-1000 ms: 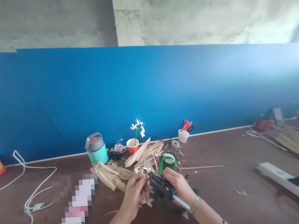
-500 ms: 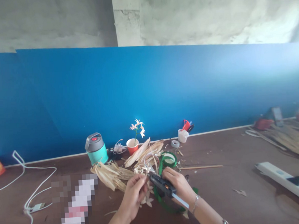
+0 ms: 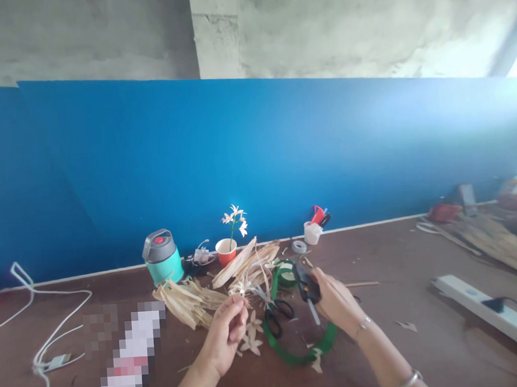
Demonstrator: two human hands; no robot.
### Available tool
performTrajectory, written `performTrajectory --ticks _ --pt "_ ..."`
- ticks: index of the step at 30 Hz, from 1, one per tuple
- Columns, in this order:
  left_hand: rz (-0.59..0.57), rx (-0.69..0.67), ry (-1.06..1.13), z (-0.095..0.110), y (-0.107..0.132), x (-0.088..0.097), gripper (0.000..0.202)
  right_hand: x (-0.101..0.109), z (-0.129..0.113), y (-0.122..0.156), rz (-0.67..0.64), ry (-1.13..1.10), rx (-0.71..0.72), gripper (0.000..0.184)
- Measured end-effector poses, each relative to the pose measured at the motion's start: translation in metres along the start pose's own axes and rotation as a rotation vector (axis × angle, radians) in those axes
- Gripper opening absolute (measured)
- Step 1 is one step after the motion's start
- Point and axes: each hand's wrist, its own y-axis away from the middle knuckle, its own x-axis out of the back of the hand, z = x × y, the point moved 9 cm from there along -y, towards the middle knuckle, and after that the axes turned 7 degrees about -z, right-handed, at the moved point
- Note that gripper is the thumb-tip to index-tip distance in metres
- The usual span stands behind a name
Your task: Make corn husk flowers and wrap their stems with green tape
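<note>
My left hand is closed in a pinch on a small pale husk piece, just above a few husk flowers lying on the brown table. My right hand grips a black glue gun, held away to the right with its nozzle tilted up and left. Between the hands lie black-handled scissors and a loop of green ribbon. A pile of dried corn husks lies behind my left hand.
Along the blue wall stand a teal flask, a red cup holding a husk flower stem, a white cup with pens and a tape roll. White cables lie at left, a power strip at right.
My right hand has swung the glue gun away from my left hand, up and to the right. The scissors beneath are now uncovered. My left hand stays pinched.
</note>
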Motion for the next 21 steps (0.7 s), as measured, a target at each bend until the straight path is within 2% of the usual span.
performTrajectory --ticks 4,10,16,19,21 --pt "0.026 -0.018 -0.044 0.002 -0.001 0.001 0.033 -0.002 0.037 -0.002 -0.052 0.001 -0.105 0.031" --pt "0.086 -0.055 -0.109 0.005 0.0 0.004 0.033 -0.007 0.064 0.0 -0.088 0.019 -0.247 0.036" --pt "0.13 -0.074 -0.158 0.007 0.0 0.006 0.033 0.004 0.064 0.005 -0.046 0.07 -0.327 0.039" --pt "0.145 -0.079 -0.176 0.008 0.0 0.007 0.033 0.016 0.055 0.009 -0.035 0.069 -0.269 0.031" --pt "0.153 -0.079 -0.186 0.008 0.001 0.008 0.033 0.016 0.049 0.013 -0.095 0.031 -0.191 0.028"
